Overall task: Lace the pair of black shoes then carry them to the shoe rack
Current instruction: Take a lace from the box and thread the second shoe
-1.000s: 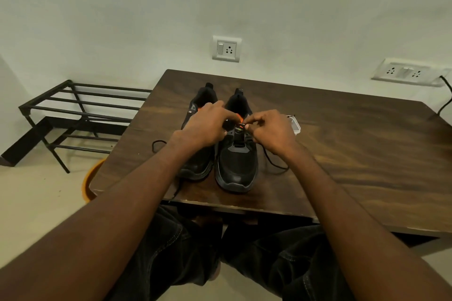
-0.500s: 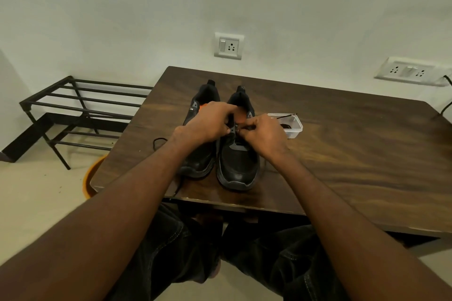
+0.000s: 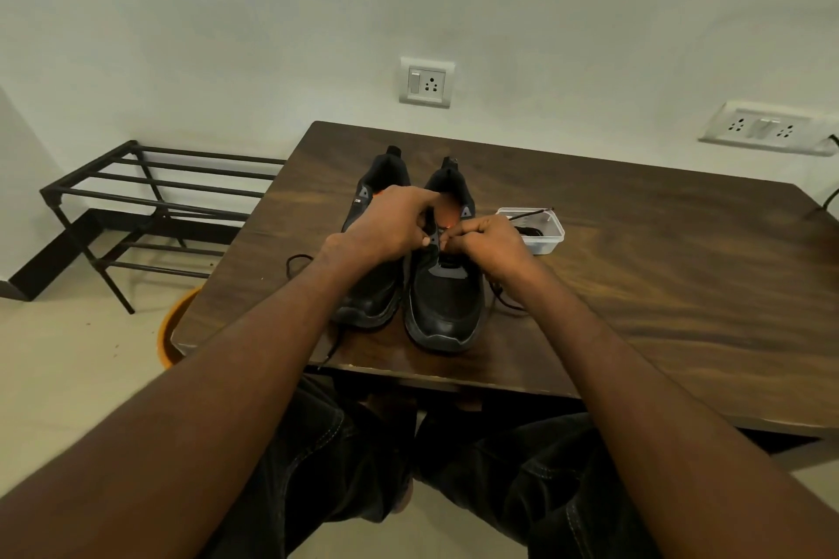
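Two black shoes stand side by side, toes toward me, on the dark wooden table (image 3: 658, 268). The right shoe (image 3: 447, 304) has an orange lining and a black lace (image 3: 504, 300) trailing off its right side. The left shoe (image 3: 374, 286) is partly hidden under my left hand (image 3: 390, 225), whose fingers pinch the right shoe's eyelet flap. My right hand (image 3: 488, 243) pinches the lace end at the same eyelets. Another lace (image 3: 297, 261) loops on the table left of the shoes.
A black metal shoe rack (image 3: 150, 204) stands on the floor to the left of the table. A clear plastic tub (image 3: 545, 236) with a lace in it sits right of the shoes. An orange basin (image 3: 175, 327) pokes out under the table's left corner.
Both hands have drawn closer together over the right shoe's eyelets. My right hand moved left, uncovering the plastic tub.
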A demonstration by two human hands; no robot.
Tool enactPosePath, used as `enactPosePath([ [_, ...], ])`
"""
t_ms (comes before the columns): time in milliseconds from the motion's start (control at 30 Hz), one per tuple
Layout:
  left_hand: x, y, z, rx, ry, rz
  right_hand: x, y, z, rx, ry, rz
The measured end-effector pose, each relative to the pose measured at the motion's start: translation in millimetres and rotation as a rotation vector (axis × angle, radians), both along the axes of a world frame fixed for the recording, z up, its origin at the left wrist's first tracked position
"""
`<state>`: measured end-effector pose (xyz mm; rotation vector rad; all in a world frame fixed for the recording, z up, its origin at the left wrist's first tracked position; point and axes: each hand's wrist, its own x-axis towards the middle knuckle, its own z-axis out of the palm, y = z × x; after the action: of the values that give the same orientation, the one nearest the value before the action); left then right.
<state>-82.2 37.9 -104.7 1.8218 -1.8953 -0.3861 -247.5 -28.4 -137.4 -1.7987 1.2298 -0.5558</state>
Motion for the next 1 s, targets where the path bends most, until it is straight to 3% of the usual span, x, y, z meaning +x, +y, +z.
enactPosePath([
  [133, 0.4, -0.4, -1.9, -0.002, 0.0, 0.001, 4.0, 2.1, -2.8, -0.014, 0.004, -0.029],
  [367, 5.3, 0.3, -2.2, -0.007, 0.071, 0.016, 11.0, 17.8, 6.0, -0.398, 0.426, -0.106],
  [433, 6.5, 0.9, -1.3, 0.016, 0.081, 0.036, 10.7, 16.2, 4.9, -0.355, 0.388, -0.076],
  [567, 4.7, 3.0, -1.6, 0.043, 0.025, 0.041, 4.8, 11.2, 10.6, -0.065, 0.123, 0.025],
  [633, 3.8, 4.3, -0.8, 0.049, 0.025, 0.034, 1.9, 14.8, 17.1, 0.026, 0.083, 0.028],
  [733, 3.3, 6.6, 0.6, 0.024, 0.031, 0.011, -1.0, 14.5, 19.6, 0.009, 0.109, 0.061],
  [800, 4.5, 6.8, 1.9, 0.001, 0.054, 0.026, -4.0, 15.8, 24.5, -0.126, 0.238, 0.137],
  [900, 3.8, 5.4, 13.5, -0.072, 0.313, 0.096, -12.6, 14.6, 29.1, -0.241, 0.408, 0.205],
  [1000, 7.3, 5.6, 33.5, -0.149, 0.902, 0.154, -18.5, 11.9, 26.5, -0.266, 0.424, 0.239],
])
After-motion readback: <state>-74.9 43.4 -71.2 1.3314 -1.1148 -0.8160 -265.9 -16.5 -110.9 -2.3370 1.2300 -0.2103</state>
